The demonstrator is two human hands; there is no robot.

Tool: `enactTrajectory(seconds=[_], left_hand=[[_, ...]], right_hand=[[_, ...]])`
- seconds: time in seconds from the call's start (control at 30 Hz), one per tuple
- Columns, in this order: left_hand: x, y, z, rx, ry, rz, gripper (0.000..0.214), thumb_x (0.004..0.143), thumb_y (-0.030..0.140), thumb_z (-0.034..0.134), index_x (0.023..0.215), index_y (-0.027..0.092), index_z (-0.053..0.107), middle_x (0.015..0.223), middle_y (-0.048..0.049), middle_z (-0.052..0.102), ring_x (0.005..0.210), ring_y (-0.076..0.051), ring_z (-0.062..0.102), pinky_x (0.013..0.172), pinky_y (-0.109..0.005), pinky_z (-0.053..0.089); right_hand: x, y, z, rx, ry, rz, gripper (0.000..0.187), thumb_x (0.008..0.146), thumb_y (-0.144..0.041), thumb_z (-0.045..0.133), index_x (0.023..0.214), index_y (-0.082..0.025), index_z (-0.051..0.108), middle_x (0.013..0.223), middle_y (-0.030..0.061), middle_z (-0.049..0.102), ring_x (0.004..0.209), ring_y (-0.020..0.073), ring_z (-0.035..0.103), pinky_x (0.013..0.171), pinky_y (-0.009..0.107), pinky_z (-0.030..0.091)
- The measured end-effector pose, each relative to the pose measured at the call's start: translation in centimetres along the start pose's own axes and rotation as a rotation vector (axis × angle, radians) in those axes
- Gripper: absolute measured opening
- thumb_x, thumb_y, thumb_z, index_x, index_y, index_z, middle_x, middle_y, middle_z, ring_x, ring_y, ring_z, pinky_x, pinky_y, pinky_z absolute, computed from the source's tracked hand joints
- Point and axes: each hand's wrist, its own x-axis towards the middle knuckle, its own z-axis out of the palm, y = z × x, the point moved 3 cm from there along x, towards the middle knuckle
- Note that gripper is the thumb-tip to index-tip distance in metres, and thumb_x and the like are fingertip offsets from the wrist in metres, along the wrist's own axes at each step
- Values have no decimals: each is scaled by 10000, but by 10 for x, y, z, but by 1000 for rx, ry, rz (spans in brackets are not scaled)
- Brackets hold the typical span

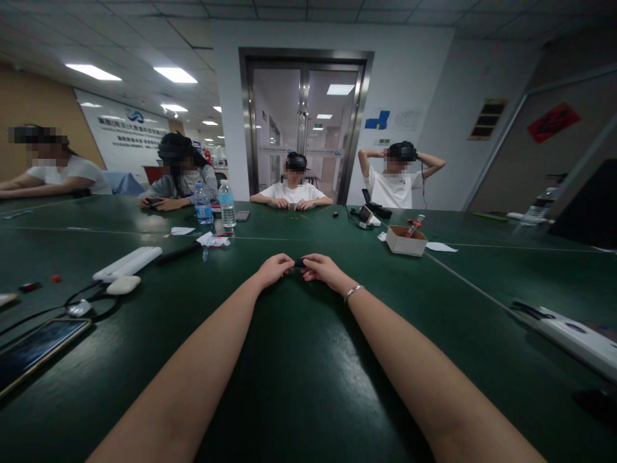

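Both arms stretch out over the dark green table [308, 360]. Between my fingertips is a small black object [299, 262], too small and too covered to name its kind. My left hand [276, 270] is closed, its fingertips pinching the object's left end. On the other side my right hand [325, 270], with a silver bracelet [353, 293] at the wrist, is closed on the right end. The fingers hide part of the object, which is just above or on the tabletop; I cannot tell which.
Leftward lie a phone [43, 350], a white power strip [129, 263] and cables. Water bottles [226, 206] and paper scraps [212, 240] stand or lie farther back. At right are a small box [405, 242] and another white strip [578, 337]. Several people in headsets sit around.
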Motion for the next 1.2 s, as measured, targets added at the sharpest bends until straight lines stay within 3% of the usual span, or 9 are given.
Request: enactTrajectory(seconds=[0.2, 0.43, 0.6, 0.77, 0.87, 1.0, 1.2], left_hand=[[-5, 8, 1, -70, -8, -7, 204, 677, 256, 594, 844, 153, 542, 712, -13, 585, 586, -96, 513, 533, -210, 391], [-1, 3, 0, -68, 20, -15, 267, 753, 401, 503, 834, 151, 550, 700, -20, 581, 569, -94, 508, 494, -196, 370], [-1, 4, -1, -70, 42, -5, 244, 704, 339, 569, 869, 160, 555, 777, -27, 599, 602, -98, 520, 491, -195, 369], [-1, 6, 0, -75, -9, -42, 272, 756, 371, 502, 891, 139, 546, 652, -30, 612, 529, -98, 497, 502, -213, 366], [-3, 10, 0, -64, -8, -34, 277, 718, 336, 564, 921, 148, 544, 697, -25, 621, 556, -96, 507, 507, -206, 364], [-5, 12, 1, -62, -18, -44, 278, 785, 386, 471, 892, 141, 547, 696, -39, 628, 556, -97, 509, 515, -210, 366], [-3, 8, 1, -70, -14, -40, 279, 774, 374, 496, 913, 137, 547, 694, -38, 626, 561, -99, 514, 520, -210, 369]], right_hand=[[0, 0, 1, -1, 10, 4, 47, 897, -97, 490, 937, -94, 515, 605, 37, 609, 471, 92, 594, 490, 164, 535], [-1, -1, 2, 15, 5, 1, 30, 893, -98, 493, 909, -97, 519, 611, 42, 612, 486, 100, 599, 498, 176, 538], [0, 0, 2, 6, 0, 0, 37, 893, -100, 497, 923, -95, 519, 611, 42, 612, 485, 95, 597, 504, 167, 538], [0, 0, 2, 8, -5, 2, 46, 896, -95, 487, 933, -93, 514, 605, 38, 608, 483, 95, 597, 503, 167, 536], [0, 0, 2, 5, -9, 2, 57, 905, -79, 458, 932, -88, 507, 612, 45, 610, 480, 93, 596, 504, 166, 535], [0, -1, 2, 4, -9, -1, 64, 903, -73, 458, 943, -87, 506, 620, 47, 612, 478, 91, 594, 506, 169, 536], [0, 0, 2, -1, -1, 7, 69, 901, -75, 462, 947, -88, 511, 607, 41, 612, 472, 93, 595, 498, 170, 536]])
